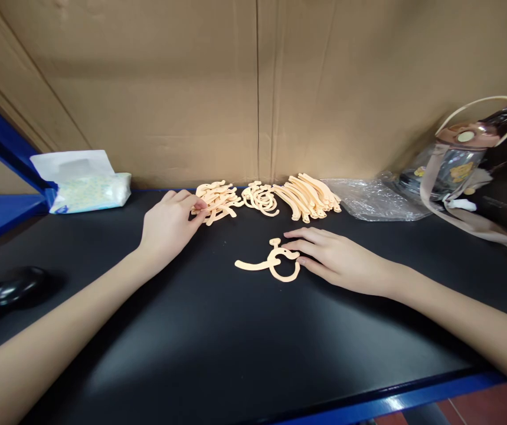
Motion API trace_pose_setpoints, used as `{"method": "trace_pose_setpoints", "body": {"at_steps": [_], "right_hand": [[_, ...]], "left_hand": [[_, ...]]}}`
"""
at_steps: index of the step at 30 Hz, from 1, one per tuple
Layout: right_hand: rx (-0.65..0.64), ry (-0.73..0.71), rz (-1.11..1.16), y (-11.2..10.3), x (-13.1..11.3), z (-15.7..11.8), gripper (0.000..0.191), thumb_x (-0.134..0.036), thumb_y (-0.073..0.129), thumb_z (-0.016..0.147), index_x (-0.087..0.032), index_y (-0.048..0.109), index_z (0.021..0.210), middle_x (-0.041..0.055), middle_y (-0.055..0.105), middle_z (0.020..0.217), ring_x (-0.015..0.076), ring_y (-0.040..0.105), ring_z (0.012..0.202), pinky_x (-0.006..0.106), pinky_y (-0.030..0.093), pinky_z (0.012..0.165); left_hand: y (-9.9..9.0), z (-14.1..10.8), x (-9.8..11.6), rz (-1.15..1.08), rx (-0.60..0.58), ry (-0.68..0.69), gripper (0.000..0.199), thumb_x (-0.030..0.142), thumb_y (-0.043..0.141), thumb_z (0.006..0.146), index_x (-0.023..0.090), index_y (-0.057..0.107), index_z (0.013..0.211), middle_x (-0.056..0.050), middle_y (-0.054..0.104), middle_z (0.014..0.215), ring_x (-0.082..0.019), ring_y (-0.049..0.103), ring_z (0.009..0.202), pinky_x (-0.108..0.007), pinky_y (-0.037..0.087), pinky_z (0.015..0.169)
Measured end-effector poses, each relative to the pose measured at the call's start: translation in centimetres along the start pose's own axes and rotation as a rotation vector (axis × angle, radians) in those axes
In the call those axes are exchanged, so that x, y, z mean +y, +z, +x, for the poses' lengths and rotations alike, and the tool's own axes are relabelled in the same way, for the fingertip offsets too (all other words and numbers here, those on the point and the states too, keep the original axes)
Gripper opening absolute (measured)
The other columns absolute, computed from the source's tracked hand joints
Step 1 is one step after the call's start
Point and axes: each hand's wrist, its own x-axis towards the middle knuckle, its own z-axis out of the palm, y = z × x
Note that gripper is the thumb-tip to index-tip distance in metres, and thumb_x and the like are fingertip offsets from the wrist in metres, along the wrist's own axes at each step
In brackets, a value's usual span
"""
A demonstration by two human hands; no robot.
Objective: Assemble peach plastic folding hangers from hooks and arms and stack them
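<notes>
Several small peach-coloured flat pieces form a left pile (218, 199) at the back of the black table. My left hand (171, 221) is at this pile's left edge, thumb and fingertips pinched on one of its pieces. In front lies a peach ring-shaped assembly (285, 277) with a curved arm (251, 265) to the left and a short knobbed stem (275, 243) on top. My right hand (337, 260) rests beside it, fingers apart, fingertips at the ring's right edge. Hooked, curled pieces (259, 198) make a middle pile; longer curved strips (308, 198) lie to its right.
A tissue pack (89, 189) stands at the back left, and a shiny black object (16, 286) sits on the left. Clear plastic wrapping (377, 198) lies at the back right beside a strapped water bottle (461, 159). Cardboard (169, 88) walls the back.
</notes>
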Motion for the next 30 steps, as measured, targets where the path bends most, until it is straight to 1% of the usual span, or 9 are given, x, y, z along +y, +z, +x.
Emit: {"method": "trace_pose_setpoints", "body": {"at_steps": [3, 7, 13, 16, 20, 22, 24, 27, 30], "right_hand": [[0.002, -0.003, -0.007, 0.0, 0.0, 0.0, 0.033, -0.023, 0.038, 0.098, -0.015, 0.057, 0.124, 0.0114, 0.052, 0.132, 0.0219, 0.051, 0.122, 0.042, 0.043, 0.106], [0.005, -0.006, -0.012, 0.0, -0.1, -0.1, 0.033, -0.022, 0.038, 0.098, -0.015, 0.057, 0.124, 0.0115, 0.053, 0.132, 0.0225, 0.052, 0.121, 0.043, 0.043, 0.106], [0.011, -0.008, -0.006, -0.1, -0.1, 0.0, 0.032, -0.021, 0.039, 0.097, -0.016, 0.057, 0.124, 0.0118, 0.054, 0.131, 0.0233, 0.052, 0.121, 0.046, 0.043, 0.105], [-0.002, -0.009, -0.010, -0.1, -0.1, 0.0, 0.033, -0.021, 0.039, 0.097, -0.016, 0.056, 0.125, 0.0123, 0.053, 0.132, 0.0231, 0.051, 0.122, 0.044, 0.043, 0.105], [-0.013, -0.002, -0.025, -0.2, -0.2, -0.1, 0.033, -0.023, 0.039, 0.098, -0.016, 0.055, 0.126, 0.0110, 0.052, 0.134, 0.0221, 0.050, 0.124, 0.041, 0.043, 0.105], [-0.011, 0.032, -0.039, -0.4, -0.1, -0.2, 0.034, -0.025, 0.040, 0.098, -0.016, 0.055, 0.127, 0.0100, 0.054, 0.132, 0.0227, 0.054, 0.120, 0.042, 0.045, 0.102], [0.012, 0.110, -0.048, -0.6, 0.1, -0.3, 0.033, -0.028, 0.042, 0.097, -0.016, 0.056, 0.125, 0.0090, 0.059, 0.126, 0.0233, 0.058, 0.113, 0.043, 0.049, 0.097], [0.106, 0.241, -0.034, -1.0, 0.8, -0.4, 0.029, -0.028, 0.044, 0.096, -0.017, 0.060, 0.118, 0.0074, 0.065, 0.116, 0.0232, 0.062, 0.105, 0.042, 0.051, 0.091], [0.167, 0.268, 0.023, -1.1, 1.4, -0.3, 0.027, -0.028, 0.045, 0.096, -0.018, 0.062, 0.113, 0.0060, 0.067, 0.115, 0.0216, 0.063, 0.104, 0.039, 0.051, 0.091]], "left_hand": [[0.0, 0.0, 0.0, -0.030, -0.005, -0.031, 0.012, 0.026, 0.053, 0.088, 0.020, 0.062, 0.084, -0.001, 0.067, 0.093, -0.022, 0.058, 0.089, -0.031, 0.040, 0.061], [-0.3, 0.0, 0.1, -0.020, 0.028, -0.033, 0.016, 0.029, 0.047, 0.092, 0.021, 0.060, 0.085, -0.002, 0.068, 0.090, -0.023, 0.059, 0.089, -0.031, 0.038, 0.056], [-0.7, 0.0, 0.2, -0.033, 0.132, -0.067, 0.017, 0.031, 0.045, 0.093, 0.022, 0.059, 0.086, -0.003, 0.065, 0.086, -0.021, 0.061, 0.083, -0.030, 0.035, 0.053], [-0.9, 0.0, 0.5, -0.113, 0.130, -0.099, 0.016, 0.032, 0.048, 0.092, 0.022, 0.060, 0.087, -0.001, 0.062, 0.082, -0.018, 0.059, 0.075, -0.029, 0.035, 0.054], [-1.4, -0.5, 1.8, -0.355, 0.052, -0.123, 0.017, 0.035, 0.054, 0.089, 0.021, 0.061, 0.086, 0.003, 0.051, 0.065, -0.013, 0.050, 0.057, -0.026, 0.034, 0.053], [-1.8, -1.1, 2.8, -0.467, 0.023, -0.069, 0.017, 0.035, 0.054, 0.089, 0.020, 0.061, 0.086, 0.004, 0.051, 0.064, -0.011, 0.048, 0.055, -0.025, 0.035, 0.054], [-2.2, -1.7, 3.8, -0.507, -0.009, 0.032, 0.016, 0.033, 0.053, 0.091, 0.020, 0.061, 0.087, 0.003, 0.057, 0.070, -0.010, 0.050, 0.057, -0.023, 0.037, 0.054], [-2.6, -2.4, 4.7, -0.421, -0.015, 0.253, 0.014, 0.030, 0.050, 0.094, 0.020, 0.060, 0.090, 0.002, 0.064, 0.085, -0.011, 0.058, 0.069, -0.023, 0.040, 0.058], [-2.6, -2.6, 4.7, -0.276, 0.039, 0.413, 0.015, 0.026, 0.046, 0.095, 0.020, 0.059, 0.092, 0.001, 0.067, 0.090, -0.014, 0.062, 0.080, -0.023, 0.041, 0.061]]}}
